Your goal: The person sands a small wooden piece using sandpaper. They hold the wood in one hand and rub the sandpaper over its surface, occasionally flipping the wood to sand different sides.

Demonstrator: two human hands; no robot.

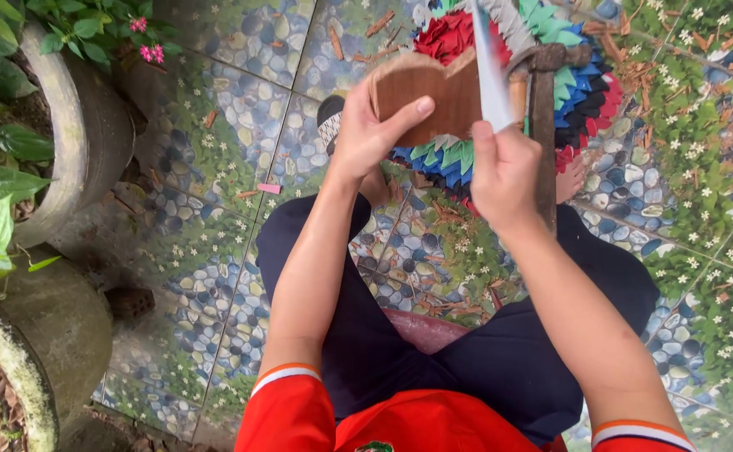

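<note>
Underfoot, pebble-patterned tile floor (216, 276); multicoloured round mat (584, 84) ahead of the knees. Left hand (366, 134) grips a curved brown wood piece (433, 96), thumb across its face. Right hand (504, 172), fingers closed, holds a pale blade (488, 67) upright, touching the wood's edge.

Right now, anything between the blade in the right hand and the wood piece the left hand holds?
Nothing visible. The left hand holds the brown wood piece by its near edge, thumb on its face. The right hand holds the pale blade upright against the wood's right edge; whether they touch is unclear.
</note>
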